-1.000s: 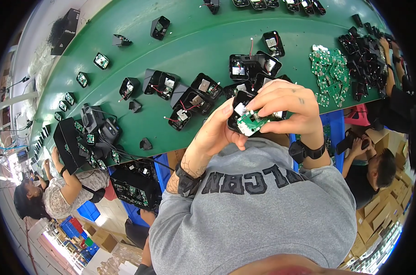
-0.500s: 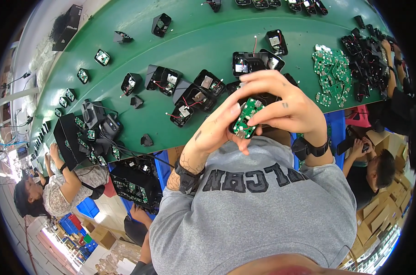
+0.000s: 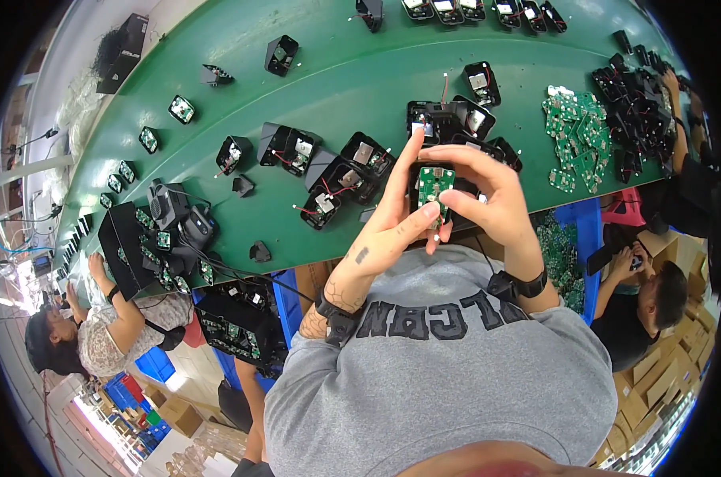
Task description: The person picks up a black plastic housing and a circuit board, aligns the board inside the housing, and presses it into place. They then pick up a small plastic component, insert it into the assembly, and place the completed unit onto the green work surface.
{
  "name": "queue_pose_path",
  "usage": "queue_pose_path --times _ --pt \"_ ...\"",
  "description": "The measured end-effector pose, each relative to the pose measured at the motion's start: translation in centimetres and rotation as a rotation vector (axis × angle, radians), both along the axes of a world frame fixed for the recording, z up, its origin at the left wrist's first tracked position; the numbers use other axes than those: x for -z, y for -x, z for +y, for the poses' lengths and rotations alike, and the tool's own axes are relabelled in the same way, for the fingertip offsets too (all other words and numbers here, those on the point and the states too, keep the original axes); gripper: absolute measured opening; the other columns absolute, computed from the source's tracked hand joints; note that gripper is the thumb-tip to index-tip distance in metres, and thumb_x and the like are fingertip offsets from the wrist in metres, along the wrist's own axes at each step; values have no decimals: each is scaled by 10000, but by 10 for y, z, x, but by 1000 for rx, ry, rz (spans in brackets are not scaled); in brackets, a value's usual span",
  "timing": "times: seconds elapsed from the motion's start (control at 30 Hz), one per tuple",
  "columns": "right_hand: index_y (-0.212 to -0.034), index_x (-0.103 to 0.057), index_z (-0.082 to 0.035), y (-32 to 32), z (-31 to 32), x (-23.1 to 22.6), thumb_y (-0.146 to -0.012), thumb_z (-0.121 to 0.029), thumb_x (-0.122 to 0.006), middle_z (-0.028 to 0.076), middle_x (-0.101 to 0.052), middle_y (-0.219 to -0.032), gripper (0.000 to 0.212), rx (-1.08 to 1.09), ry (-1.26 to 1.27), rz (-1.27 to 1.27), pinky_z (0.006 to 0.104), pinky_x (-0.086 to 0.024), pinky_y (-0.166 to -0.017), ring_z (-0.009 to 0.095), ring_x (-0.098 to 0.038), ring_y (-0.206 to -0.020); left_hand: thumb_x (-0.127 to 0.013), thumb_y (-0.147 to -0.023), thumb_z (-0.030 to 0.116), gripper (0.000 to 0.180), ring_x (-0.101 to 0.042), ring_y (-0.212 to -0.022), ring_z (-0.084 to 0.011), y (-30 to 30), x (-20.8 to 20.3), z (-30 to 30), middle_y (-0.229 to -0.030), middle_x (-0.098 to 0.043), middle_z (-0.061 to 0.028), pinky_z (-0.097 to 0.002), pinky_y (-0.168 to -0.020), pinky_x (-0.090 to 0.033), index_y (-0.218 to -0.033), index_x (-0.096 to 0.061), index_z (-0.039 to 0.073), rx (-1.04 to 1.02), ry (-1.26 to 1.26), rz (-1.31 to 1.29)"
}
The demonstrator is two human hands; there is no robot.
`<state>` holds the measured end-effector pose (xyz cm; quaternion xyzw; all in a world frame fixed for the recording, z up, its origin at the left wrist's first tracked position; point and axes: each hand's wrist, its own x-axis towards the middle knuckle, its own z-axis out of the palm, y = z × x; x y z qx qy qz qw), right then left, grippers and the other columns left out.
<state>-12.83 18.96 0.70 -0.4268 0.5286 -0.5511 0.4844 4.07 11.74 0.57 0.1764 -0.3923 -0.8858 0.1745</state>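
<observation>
Just above the near edge of the table, both hands hold a green circuit board (image 3: pixel 435 181) in a black plastic housing whose rim shows around it. My left hand (image 3: pixel 392 221) is wrapped round the housing's left side, its thumb on the lower part of the board. From the other side my right hand (image 3: pixel 500 193) curls over the far end, with its thumb pressing on the board's face. Fingertips of one hand show below the housing. Beyond the hands stand several open black housings (image 3: pixel 480 83) with silvery parts and thin red wires inside.
Loose green boards lie in a pile (image 3: pixel 577 135) on the green table (image 3: pixel 337 87), right of my hands. Black housings (image 3: pixel 631 111) are heaped farther right. More housings (image 3: pixel 301 151) stand at left. A blue bin (image 3: pixel 589 238) holds boards. Co-workers sit at both sides.
The board and housing have turned from slanted to nearly upright in view. My left thumb now presses on the board, and the right hand has shifted its grip.
</observation>
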Motion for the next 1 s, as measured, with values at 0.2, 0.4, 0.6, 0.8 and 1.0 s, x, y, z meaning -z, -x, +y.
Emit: queue_pose_path --times 0.2,0.4,0.6,0.8,1.0 --pt "-1202 -596 68 -6 2 4 -841 54 -608 157 -584 -1249 361 70 27 -127 314 -474 -929 200 -589 -1090 -505 -982 127 813 -577 -785 -167 5 -4 4 -1264 -451 -135 -274 -584 -511 -1542 78 221 26 94 -22" --pt "-1221 -587 55 -8 4 -4 -853 61 -593 137 -598 -1207 368 105 -102 -168 232 -514 -707 131 -608 -917 -463 -969 38 806 -580 -663 -141 3 -7 3 -1100 -543 -147 -274 -581 -523 -1541 75 220 27 121 -65" --pt "-1258 -557 34 -11 -1 1 -868 38 -605 96 -628 -1069 393 89 -90 -269 228 -514 -648 110 -607 -852 -446 -954 11 793 -510 -493 -82 3 -6 4 -902 -595 -117 -232 -471 -473 -1545 40 218 18 202 -160" --pt "-1202 -565 30 -9 -6 12 -861 35 -627 110 -621 -1118 347 104 -47 -277 285 -521 -801 153 -610 -980 -450 -946 8 739 -496 -467 -58 3 -2 3 -906 -609 -97 -211 -432 -438 -1544 -63 206 1 316 -290" --pt "-1146 -564 18 -4 -10 8 -854 34 -633 134 -613 -1184 301 105 72 -207 331 -495 -907 183 -582 -1110 -549 -893 0 740 -596 -661 -89 5 4 -3 -1026 -626 -100 -214 -539 -500 -1520 -204 191 -46 450 -296"
